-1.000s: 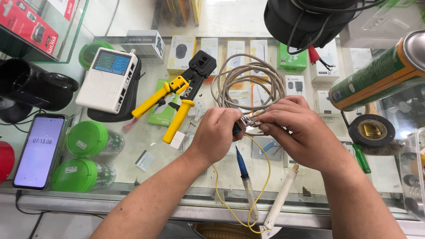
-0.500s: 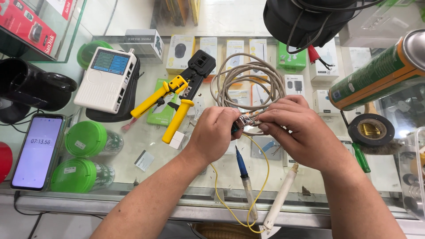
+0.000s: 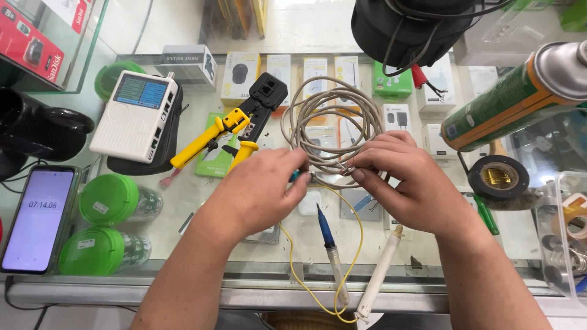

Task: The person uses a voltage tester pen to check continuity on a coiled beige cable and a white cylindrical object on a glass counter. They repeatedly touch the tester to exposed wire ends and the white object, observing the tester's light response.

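Note:
Over a glass counter, my left hand (image 3: 260, 189) and my right hand (image 3: 406, 180) meet at the loose end of a coiled grey cable (image 3: 327, 122). The right fingers pinch the cable end, where thin wires show between the two hands. The left fingertips close on something small and teal-coloured right beside it; what it is I cannot tell. The coil itself lies on the glass just beyond my hands. A yellow-handled crimping tool (image 3: 235, 125) with a black head rests to the left of the coil.
A white cable tester (image 3: 137, 113) lies on a black pouch at left, a phone (image 3: 36, 217) and two green-lidded jars (image 3: 110, 198) nearer. Two probes (image 3: 333, 253) on a yellow wire lie at the front edge. A spray can (image 3: 513, 101), black tape roll (image 3: 498, 177) and clear box sit right.
My left hand has slid slightly left and opened away from the right, exposing the cable end between them. The crimping tool's lower handle is now partly covered by my left hand.

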